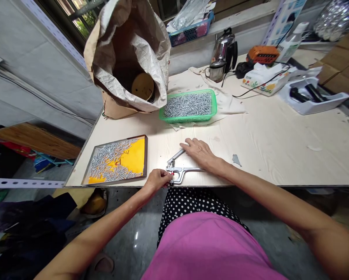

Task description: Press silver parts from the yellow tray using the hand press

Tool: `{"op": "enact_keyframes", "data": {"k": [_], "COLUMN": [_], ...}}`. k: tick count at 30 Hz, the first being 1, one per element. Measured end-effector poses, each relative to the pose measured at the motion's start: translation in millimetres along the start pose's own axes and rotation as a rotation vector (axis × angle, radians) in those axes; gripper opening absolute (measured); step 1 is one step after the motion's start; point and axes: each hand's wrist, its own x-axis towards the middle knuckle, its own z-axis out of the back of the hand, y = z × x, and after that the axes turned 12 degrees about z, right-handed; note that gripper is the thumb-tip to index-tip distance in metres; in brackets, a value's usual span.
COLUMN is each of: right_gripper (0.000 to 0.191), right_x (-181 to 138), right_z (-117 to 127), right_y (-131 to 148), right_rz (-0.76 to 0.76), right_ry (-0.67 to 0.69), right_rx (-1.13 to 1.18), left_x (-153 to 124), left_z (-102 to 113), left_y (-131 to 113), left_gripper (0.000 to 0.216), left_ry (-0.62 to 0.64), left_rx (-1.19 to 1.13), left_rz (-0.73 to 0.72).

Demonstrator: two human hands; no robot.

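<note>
Near the table's front edge lie silver hand-press pliers point(186, 169) with a spring by the jaw and two handles spread apart. My right hand point(202, 155) lies over the handles, its fingers curled across the raised upper one. At the jaw end, my left hand point(158, 179) is closed in a pinch; whatever small piece its fingertips hold is hidden. A bit of red shows at the jaw beside them. To the left is a shallow tray point(146, 155) with a yellow bottom, bearing many small silver metal pins point(104, 159).
Behind the pliers stands a green basket point(188, 119) full of similar metal pins. A large open woven sack point(104, 70) rises at the back left. Farther right are a metal kettle point(223, 46), an orange battery pack point(262, 55), a tissue pack point(258, 79) and a white tray point(314, 107).
</note>
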Motion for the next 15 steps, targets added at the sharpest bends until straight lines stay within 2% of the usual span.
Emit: {"op": "enact_keyframes", "data": {"k": [6, 15], "right_gripper": [0.027, 0.03], "right_x": [21.9, 17.0], "right_z": [-11.9, -7.4], "right_y": [-19.0, -20.1], "right_rz": [0.117, 0.177], "right_ry": [0.088, -0.024], "right_rx": [-0.067, -0.082], "left_x": [0.2, -5.3], "left_z": [0.5, -0.2], "left_y": [2.1, -6.4], "left_gripper": [0.029, 0.026], "left_ry": [-0.056, -0.083], "left_rx": [0.168, 0.237], "left_rz": [-0.07, -0.086]}}
